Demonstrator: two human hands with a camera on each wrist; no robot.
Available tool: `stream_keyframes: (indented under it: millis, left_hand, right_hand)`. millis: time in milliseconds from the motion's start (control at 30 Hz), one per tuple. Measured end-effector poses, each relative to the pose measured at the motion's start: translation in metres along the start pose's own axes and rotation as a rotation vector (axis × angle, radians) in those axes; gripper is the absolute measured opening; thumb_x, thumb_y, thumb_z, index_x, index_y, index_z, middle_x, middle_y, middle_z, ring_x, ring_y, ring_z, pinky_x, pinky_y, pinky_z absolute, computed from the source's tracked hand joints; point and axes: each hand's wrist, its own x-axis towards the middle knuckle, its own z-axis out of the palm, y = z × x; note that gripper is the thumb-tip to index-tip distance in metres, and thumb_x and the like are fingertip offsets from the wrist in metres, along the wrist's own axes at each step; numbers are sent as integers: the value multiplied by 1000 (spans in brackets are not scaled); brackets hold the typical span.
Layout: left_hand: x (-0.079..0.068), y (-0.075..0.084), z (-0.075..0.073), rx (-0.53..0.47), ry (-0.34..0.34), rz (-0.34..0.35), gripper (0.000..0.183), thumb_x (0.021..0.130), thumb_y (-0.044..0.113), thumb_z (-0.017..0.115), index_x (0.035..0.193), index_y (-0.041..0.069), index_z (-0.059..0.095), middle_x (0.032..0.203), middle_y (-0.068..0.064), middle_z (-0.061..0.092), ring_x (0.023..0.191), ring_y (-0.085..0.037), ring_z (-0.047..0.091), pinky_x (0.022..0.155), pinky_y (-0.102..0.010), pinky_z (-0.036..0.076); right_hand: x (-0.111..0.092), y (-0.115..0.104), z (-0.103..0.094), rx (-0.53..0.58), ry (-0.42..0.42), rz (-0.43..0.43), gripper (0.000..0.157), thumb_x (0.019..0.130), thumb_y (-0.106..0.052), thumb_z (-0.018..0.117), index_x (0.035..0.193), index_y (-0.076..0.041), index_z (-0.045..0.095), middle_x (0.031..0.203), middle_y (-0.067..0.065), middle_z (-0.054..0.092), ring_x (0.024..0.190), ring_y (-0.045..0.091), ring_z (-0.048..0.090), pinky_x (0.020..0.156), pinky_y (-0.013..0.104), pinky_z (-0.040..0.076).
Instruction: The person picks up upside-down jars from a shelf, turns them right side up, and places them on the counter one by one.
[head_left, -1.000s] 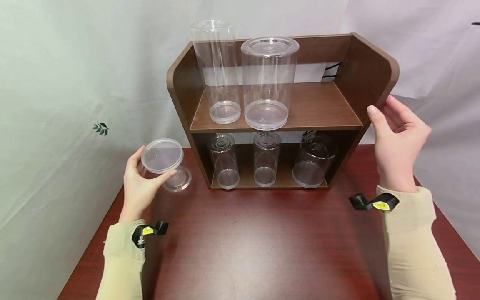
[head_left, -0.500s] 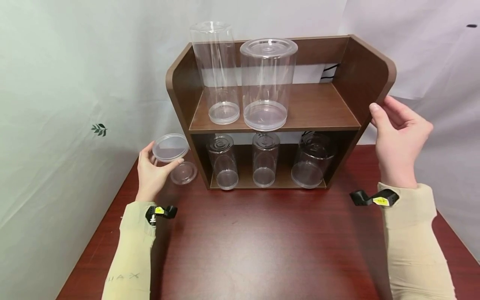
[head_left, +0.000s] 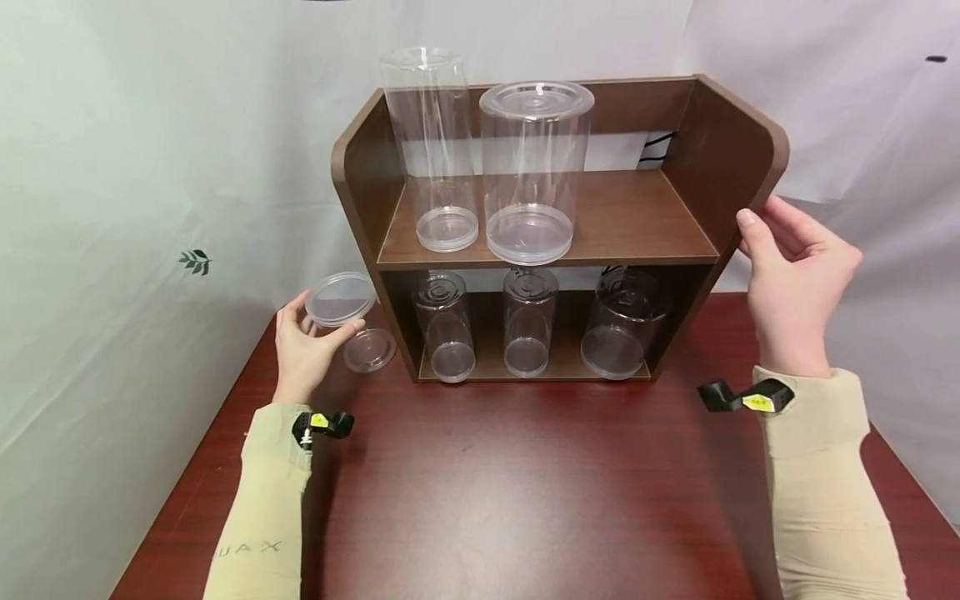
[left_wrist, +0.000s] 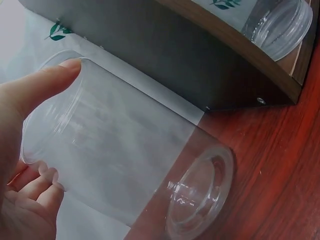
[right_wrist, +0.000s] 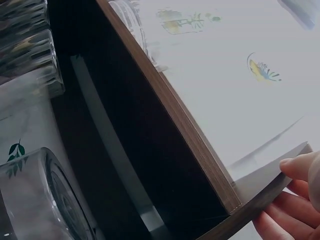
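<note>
My left hand (head_left: 303, 350) holds a clear plastic jar (left_wrist: 130, 140) near its upper end, just left of the brown two-tier shelf (head_left: 637, 208). Thumb and fingers span the rim at the jar's lid (head_left: 341, 298). In the left wrist view the jar's ringed base (left_wrist: 200, 192) is down at the red-brown table. On the other side, my right hand (head_left: 798, 283) grips the front edge of the shelf's right side panel (head_left: 720, 158), thumb on the inner face and fingers behind.
A tall narrow jar (head_left: 438, 133) and a wide jar (head_left: 534, 150) stand on the upper tier. Below them, a left jar (head_left: 446, 325), a middle jar (head_left: 529, 321) and a wider right jar (head_left: 622, 329) stand in the lower tier. Dark cables (head_left: 658, 148) show behind.
My left hand has moved right and slightly away with the jar, closer to the shelf's left side, and has stayed almost still lately. My right hand keeps its grip on the panel.
</note>
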Motion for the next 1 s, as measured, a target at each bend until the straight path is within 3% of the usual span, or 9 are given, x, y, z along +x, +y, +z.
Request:
stream_keyframes:
  millis: [200,367,533,700,800,1000]
  left_hand:
    - [1,-1,-2,29,-6,2,100,74,21,94,155,5,37,146,-13,40,140,-27,44,113,-29,37]
    - [-2,4,-6,61,-12,35,113,72,19,95,161,7,26,157,-14,32,145,-23,37,115,-27,32]
    - [-8,18,-13,47,42,86,115,72,21,95,162,17,23,161,-3,31,146,-14,34,117,-26,29]
    - [-16,48,-19,-11,120,160,107,73,17,94,160,23,31,158,5,37,144,-10,36,118,-28,29]
    - [-25,77,-19,-67,151,212,102,75,10,92,159,18,35,156,2,40,143,-12,37,118,-28,28]
    - [-49,134,-11,-269,134,346,92,74,-5,86,154,6,42,151,-8,48,142,-20,41,120,-35,27]
  right_hand:
    - [-1,1,1,-13,4,-14,37,75,-7,91,109,0,78,100,12,76,82,15,74,72,18,58]
    - [-2,2,3,2,13,-16,39,72,-4,92,108,1,78,98,12,76,82,15,74,76,20,58]
    - [-2,3,4,19,23,-18,41,69,-2,93,107,3,78,97,12,76,83,16,74,80,22,58]
    - [-1,4,4,17,19,-40,40,70,-2,93,107,3,78,98,13,76,83,16,74,80,21,58]
    - [-1,4,3,5,18,-52,40,70,-2,93,107,3,78,98,13,76,83,16,74,79,21,58]
    - [-4,-2,5,-57,14,-70,36,73,-3,91,106,1,79,98,11,76,81,14,74,78,19,58]
